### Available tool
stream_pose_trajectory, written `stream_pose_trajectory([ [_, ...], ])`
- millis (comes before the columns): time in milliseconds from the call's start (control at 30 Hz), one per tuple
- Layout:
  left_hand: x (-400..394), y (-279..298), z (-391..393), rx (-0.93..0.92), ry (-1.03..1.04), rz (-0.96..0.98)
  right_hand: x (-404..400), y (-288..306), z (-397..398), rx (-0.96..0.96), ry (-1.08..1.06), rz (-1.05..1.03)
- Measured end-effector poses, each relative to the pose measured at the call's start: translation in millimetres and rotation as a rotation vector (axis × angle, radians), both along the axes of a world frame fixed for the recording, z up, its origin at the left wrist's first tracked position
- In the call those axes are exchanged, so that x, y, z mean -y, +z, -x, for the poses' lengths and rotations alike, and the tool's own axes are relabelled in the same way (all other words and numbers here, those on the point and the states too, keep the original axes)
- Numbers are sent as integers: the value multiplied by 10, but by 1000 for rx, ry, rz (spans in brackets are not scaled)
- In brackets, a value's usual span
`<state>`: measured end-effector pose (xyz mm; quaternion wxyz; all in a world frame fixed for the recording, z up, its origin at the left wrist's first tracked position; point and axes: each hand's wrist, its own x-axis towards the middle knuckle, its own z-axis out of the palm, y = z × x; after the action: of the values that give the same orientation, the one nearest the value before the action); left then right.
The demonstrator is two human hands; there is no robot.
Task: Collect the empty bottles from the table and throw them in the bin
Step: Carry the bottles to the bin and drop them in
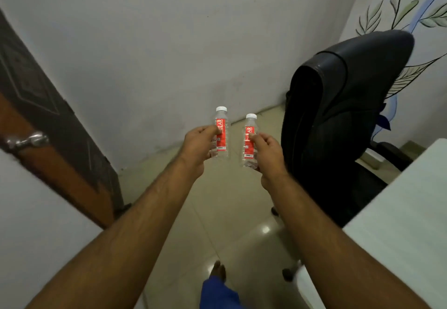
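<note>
I hold two small clear plastic bottles with red labels and white caps, both upright and out in front of me over the floor. My left hand (197, 146) grips the left bottle (222, 136) around its middle. The right bottle (249, 141) is held the same way by my right hand (268, 153). The two bottles are a short gap apart and both look empty. No bin is in view.
A black office chair (338, 119) stands close on the right, against the painted wall. The white table (399, 212) edge is at the lower right. A brown wooden door (48, 124) with a metal handle is on the left. Beige floor tiles (217, 199) lie below my arms.
</note>
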<state>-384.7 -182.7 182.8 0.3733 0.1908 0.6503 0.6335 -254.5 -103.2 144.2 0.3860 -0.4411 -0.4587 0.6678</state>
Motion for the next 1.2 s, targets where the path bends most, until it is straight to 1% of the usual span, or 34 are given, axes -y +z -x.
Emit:
stream_pose_trajectory([
  [100, -808, -50, 702, 22, -19, 26, -770, -48, 735, -26, -41, 60],
  [233, -1711, 11, 1395, 32, -30, 35, -1642, 37, 1387, -34, -102, 64],
  [333, -2380, 44, 1836, 46, -69, 33, -2263, 89, 1758, -29, -150, 65],
  [367, -2731, 51, 2021, 46, -95, 26, -2578, 102, 1933, -31, -169, 63],
  [400, -2830, 28, 2066, 45, -105, 22, -2673, 84, 1968, -13, -172, 53],
  [467, -3320, 0, 2302, 56, -135, 19, -3106, 27, 2198, -9, -205, 47],
  [600, -4546, -171, 2899, 42, -236, 21, -4200, -147, 2733, 13, -321, 25],
  [700, -5453, -249, 3359, 38, -317, 46, -4982, -217, 3107, 37, -398, 53],
  [733, -5528, -304, 3402, 37, -331, 51, -5040, -255, 3118, 50, -402, 57],
  [833, -6491, -251, 3756, 40, -424, 72, -5829, -193, 3389, 59, -464, 91],
  [933, -7424, -288, 3889, 34, -512, 101, -6568, -222, 3483, 62, -543, 121],
  [967, -7643, -299, 3890, 19, -532, 107, -6740, -217, 3498, 72, -561, 124],
  [1000, -8114, -378, 3873, 9, -567, 116, -7154, -307, 3499, 73, -593, 130],
  [1033, -8395, -452, 3855, 0, -587, 129, -7391, -365, 3489, 83, -608, 144],
  [1067, -8566, -510, 3835, -4, -601, 138, -7534, -396, 3475, 96, -607, 148],
  [1200, -9733, -823, 3664, 0, -650, 177, -8647, -698, 3330, 94, -627, 183],
])
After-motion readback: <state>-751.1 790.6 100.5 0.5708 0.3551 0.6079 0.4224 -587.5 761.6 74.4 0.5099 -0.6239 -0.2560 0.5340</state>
